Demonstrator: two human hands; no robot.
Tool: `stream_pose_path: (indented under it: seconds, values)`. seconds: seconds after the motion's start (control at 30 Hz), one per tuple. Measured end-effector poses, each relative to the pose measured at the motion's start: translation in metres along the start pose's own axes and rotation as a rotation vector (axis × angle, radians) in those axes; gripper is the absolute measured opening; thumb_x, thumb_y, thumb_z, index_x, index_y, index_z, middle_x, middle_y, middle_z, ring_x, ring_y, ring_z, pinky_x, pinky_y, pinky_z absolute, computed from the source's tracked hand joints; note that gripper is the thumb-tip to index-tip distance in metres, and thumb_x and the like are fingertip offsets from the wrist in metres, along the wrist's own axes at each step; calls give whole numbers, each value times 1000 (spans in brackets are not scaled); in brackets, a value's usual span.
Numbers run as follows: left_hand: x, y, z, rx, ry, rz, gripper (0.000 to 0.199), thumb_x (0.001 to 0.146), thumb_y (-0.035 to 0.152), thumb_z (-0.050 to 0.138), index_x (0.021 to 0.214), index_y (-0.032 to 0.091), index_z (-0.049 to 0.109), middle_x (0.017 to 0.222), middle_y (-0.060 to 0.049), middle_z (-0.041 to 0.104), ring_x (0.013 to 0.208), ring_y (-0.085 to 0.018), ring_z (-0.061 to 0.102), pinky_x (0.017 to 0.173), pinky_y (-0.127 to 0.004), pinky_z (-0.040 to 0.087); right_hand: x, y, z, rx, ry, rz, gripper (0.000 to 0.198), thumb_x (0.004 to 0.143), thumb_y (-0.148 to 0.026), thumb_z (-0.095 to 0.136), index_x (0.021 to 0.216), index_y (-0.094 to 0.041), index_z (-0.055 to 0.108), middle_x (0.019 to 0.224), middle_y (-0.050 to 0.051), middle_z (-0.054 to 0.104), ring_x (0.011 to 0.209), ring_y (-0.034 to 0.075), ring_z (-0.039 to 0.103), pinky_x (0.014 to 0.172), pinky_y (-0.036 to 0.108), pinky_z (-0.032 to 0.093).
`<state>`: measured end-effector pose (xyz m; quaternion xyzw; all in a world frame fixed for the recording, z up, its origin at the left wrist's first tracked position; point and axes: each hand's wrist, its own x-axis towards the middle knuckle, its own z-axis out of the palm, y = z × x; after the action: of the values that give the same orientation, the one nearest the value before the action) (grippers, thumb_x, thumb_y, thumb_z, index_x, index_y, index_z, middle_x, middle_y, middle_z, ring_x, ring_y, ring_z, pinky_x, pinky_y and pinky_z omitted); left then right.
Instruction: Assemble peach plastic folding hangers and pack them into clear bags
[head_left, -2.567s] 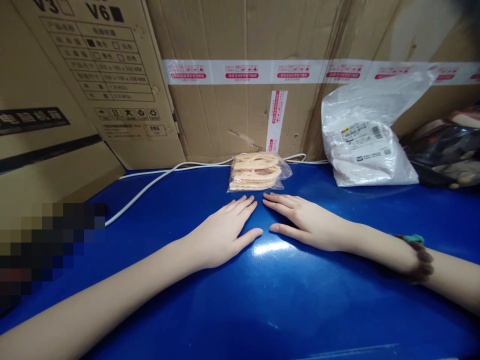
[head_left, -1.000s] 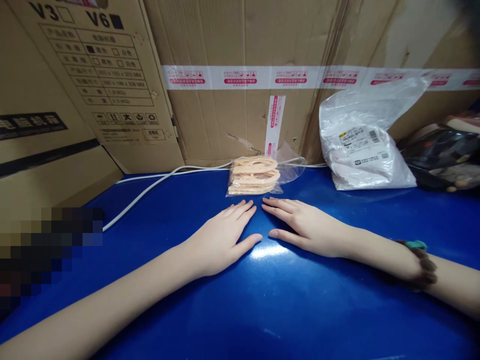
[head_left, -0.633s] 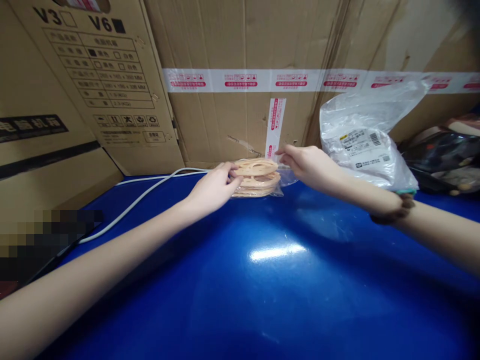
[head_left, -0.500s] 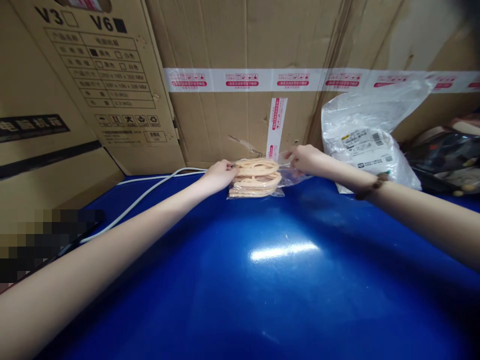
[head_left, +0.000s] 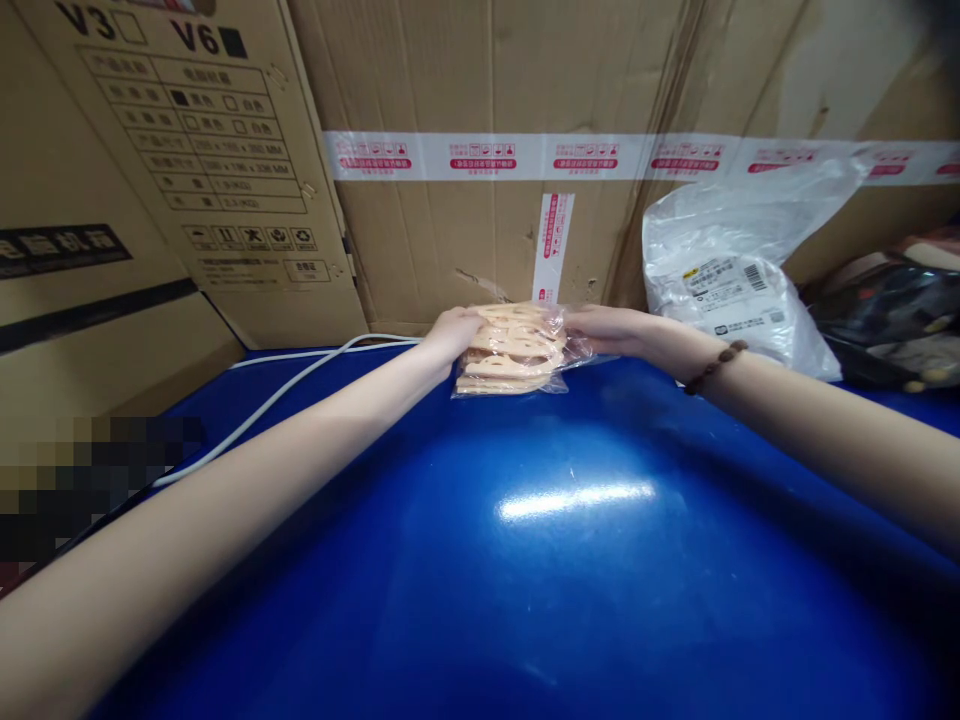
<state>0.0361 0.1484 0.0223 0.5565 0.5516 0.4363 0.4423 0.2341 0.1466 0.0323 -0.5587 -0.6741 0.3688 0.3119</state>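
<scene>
A small stack of clear plastic packets with flat, pale beige pieces inside lies at the back of the blue table; the pieces have curved outlines and openings, but their kind cannot be made out. My left hand is closed on the left end of the top packet, its fingertips partly hidden by it. At the opposite end, my right hand grips the same packet, with its fingers partly behind the crinkled clear plastic. The top packet is slightly raised at the back above the others.
Large cardboard boxes with printed tape stand right behind the stack and at the left. A white cable runs along the left of the blue table. To the right sit a translucent plastic bag with a label and a dark bundle.
My right hand has moved left from the loose plastic onto the packet's right end. The top packet has risen slightly and tilted, with my left hand still holding its left end.
</scene>
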Motion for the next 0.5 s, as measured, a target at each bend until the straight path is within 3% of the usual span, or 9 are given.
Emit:
stream_pose_path:
  seconds: [0.17, 0.3, 0.5]
  values:
    - [-39, 10, 3, -274, -11, 72, 30, 95, 10, 43, 123, 14, 54, 115, -13, 64, 95, -19, 66, 80, -34, 56, -23, -3, 0, 348, -215, -56, 20, 91, -25, 55, 104, -21, 68, 112, 8, 72, 108, 19, 66, 94, 33, 54]
    - [-79, 13, -9, -384, -184, -14, 34, 86, -1, 46, 116, 5, 59, 105, -17, 70, 90, -22, 69, 81, -35, 58, -60, -4, 8, 480, -276, -26, 28, 92, -27, 57, 118, -23, 64, 120, 5, 70, 107, 18, 67, 98, 31, 52]
    - [-128, -14, -26, -541, -340, -255, 33, 98, 23, 39, 117, 9, 62, 107, -17, 71, 87, -24, 72, 69, -33, 60, -115, 3, 37, 634, -337, 72, 37, 85, -29, 67, 121, -25, 65, 118, 5, 71, 103, 20, 69, 97, 32, 53]
